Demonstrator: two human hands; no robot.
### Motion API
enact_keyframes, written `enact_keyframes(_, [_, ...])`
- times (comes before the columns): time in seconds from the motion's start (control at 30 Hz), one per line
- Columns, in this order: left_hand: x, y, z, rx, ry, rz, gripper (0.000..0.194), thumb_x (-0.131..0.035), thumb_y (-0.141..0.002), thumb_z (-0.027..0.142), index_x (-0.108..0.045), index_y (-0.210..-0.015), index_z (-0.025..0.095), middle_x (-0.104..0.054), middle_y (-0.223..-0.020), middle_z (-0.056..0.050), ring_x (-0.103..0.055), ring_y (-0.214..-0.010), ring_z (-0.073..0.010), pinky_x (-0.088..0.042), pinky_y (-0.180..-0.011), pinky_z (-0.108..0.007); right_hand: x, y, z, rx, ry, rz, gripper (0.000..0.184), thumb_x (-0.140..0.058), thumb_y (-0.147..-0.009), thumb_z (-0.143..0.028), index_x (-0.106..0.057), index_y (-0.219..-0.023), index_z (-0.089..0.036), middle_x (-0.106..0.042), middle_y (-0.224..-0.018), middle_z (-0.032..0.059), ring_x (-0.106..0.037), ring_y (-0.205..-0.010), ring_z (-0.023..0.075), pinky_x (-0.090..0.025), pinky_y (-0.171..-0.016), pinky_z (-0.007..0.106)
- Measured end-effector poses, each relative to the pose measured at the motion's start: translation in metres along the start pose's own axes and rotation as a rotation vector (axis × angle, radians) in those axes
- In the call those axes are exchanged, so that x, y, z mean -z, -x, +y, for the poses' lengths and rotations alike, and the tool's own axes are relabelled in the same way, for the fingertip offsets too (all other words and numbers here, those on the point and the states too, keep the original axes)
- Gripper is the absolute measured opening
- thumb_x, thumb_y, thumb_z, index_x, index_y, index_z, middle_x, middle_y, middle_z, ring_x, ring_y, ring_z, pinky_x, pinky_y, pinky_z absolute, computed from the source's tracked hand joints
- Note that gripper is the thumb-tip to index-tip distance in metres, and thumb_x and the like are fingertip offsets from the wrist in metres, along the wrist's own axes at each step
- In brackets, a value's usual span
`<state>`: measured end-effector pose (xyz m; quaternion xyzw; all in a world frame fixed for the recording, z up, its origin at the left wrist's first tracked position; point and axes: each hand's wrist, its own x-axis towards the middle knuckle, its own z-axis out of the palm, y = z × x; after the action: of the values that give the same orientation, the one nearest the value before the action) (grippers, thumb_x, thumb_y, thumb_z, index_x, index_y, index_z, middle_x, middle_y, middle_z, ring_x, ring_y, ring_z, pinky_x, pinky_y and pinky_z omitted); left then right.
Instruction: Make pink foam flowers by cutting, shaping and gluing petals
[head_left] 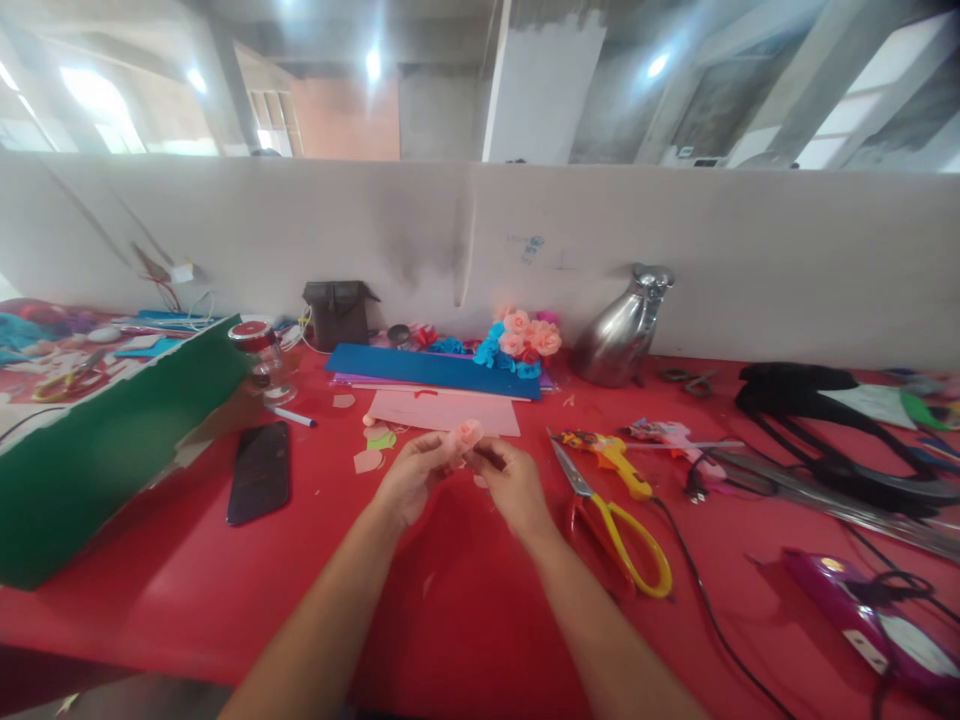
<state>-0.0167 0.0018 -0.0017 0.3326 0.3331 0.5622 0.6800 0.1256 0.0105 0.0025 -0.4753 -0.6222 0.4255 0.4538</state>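
A small pink craft rose (469, 433) is held up above the red table, in front of me. My left hand (417, 476) is closed round its left side, thumb and fingers pinching it. From the right, the bent fingers of my right hand (511, 482) pinch the flower's edge; whether a separate petal is between them I cannot make out. Just beyond my hands lies a pale pink sheet (442, 411). Loose pink petal pieces (368, 461) and a green piece (383, 441) lie left of the flower.
Right of my hands lie yellow-handled scissors (616, 528) and a yellow glue gun (616, 460) with a trailing cord. A phone (259, 472), a glass jar (262, 362) and a green panel (127, 460) are on the left. Finished flowers (529, 337) and a steel jug (624, 328) stand behind.
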Motion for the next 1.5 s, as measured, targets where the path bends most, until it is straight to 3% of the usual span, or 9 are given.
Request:
enact_keyframes(0.3, [-0.001,0.003,0.006,0.055,-0.127,0.032,0.018,-0.069,-0.064,0.026,-0.060,-0.055,0.014,-0.050,-0.051,0.002,-0.040,-0.050,-0.0071,-0.029,-0.052,-0.022,0.000,-0.001,-0.001,-0.019,-0.049,0.015,0.023,-0.062,-0.072,-0.039,-0.068,-0.082,-0.019,-0.068,-0.072,0.0029,-0.062,-0.069,0.0180,-0.047,-0.061,0.027])
enact_keyframes(0.5, [0.002,0.000,0.006,-0.078,-0.139,0.103,0.006,-0.067,-0.064,0.022,-0.065,-0.066,0.016,-0.058,-0.063,0.002,-0.045,-0.056,-0.0078,-0.033,-0.058,-0.022,0.000,0.000,-0.005,-0.075,-0.113,0.001,0.025,-0.064,-0.070,-0.042,-0.064,-0.073,-0.018,-0.064,-0.068,0.0015,-0.056,-0.062,0.0149,-0.044,-0.057,0.026])
enact_keyframes(0.6, [0.001,-0.001,0.003,-0.135,-0.189,0.090,0.013,-0.071,-0.062,0.023,-0.068,-0.073,0.017,-0.064,-0.075,-0.001,-0.053,-0.070,-0.0117,-0.038,-0.070,-0.023,0.001,0.000,-0.005,-0.069,-0.119,-0.007,0.025,-0.063,-0.071,-0.042,-0.065,-0.074,-0.018,-0.064,-0.068,0.0016,-0.055,-0.062,0.0147,-0.044,-0.057,0.026])
enact_keyframes(0.77, [0.001,-0.002,-0.001,-0.274,-0.287,0.120,0.023,-0.073,-0.061,0.020,-0.070,-0.084,0.019,-0.064,-0.080,-0.002,-0.055,-0.075,-0.0138,-0.040,-0.072,-0.025,-0.001,0.000,-0.004,-0.031,-0.119,-0.016,0.022,-0.065,-0.071,-0.040,-0.067,-0.077,-0.019,-0.063,-0.067,0.0013,-0.056,-0.066,0.0159,-0.044,-0.058,0.026])
enact_keyframes(0.9, [0.000,-0.001,0.001,-0.327,-0.332,0.031,0.012,-0.068,-0.067,0.022,-0.073,-0.077,0.017,-0.064,-0.089,-0.006,-0.056,-0.086,-0.0181,-0.042,-0.079,-0.028,-0.002,0.001,-0.004,0.026,-0.088,-0.042,0.024,-0.061,-0.075,-0.040,-0.070,-0.082,-0.019,-0.062,-0.065,0.0013,-0.055,-0.064,0.0153,-0.043,-0.057,0.026])
enact_keyframes(1.1, [-0.001,0.000,0.002,-0.374,-0.359,0.083,0.011,-0.068,-0.068,0.023,-0.074,-0.077,0.019,-0.067,-0.085,-0.005,-0.058,-0.085,-0.0194,-0.042,-0.080,-0.030,-0.003,0.000,0.000,0.078,-0.065,-0.030,0.022,-0.062,-0.076,-0.036,-0.071,-0.087,-0.020,-0.064,-0.071,0.0012,-0.054,-0.063,0.0137,-0.043,-0.059,0.025])
enact_keyframes(1.33, [-0.002,0.000,0.001,-0.252,-0.320,-0.046,0.020,-0.068,-0.071,0.028,-0.074,-0.088,0.019,-0.070,-0.095,-0.006,-0.059,-0.092,-0.0212,-0.041,-0.085,-0.031,-0.003,0.000,0.001,0.052,-0.078,-0.032,0.025,-0.062,-0.075,-0.039,-0.072,-0.087,-0.018,-0.064,-0.064,0.0010,-0.059,-0.066,0.0162,-0.047,-0.063,0.027])
enact_keyframes(1.5, [0.003,-0.004,-0.004,-0.213,-0.209,-0.051,0.021,-0.072,-0.067,0.026,-0.074,-0.087,0.019,-0.071,-0.090,-0.007,-0.060,-0.093,-0.0224,-0.041,-0.088,-0.034,-0.002,0.000,-0.004,0.087,-0.059,-0.072,0.023,-0.064,-0.074,-0.039,-0.072,-0.086,-0.021,-0.071,-0.079,0.0028,-0.064,-0.079,0.0196,-0.048,-0.076,0.032])
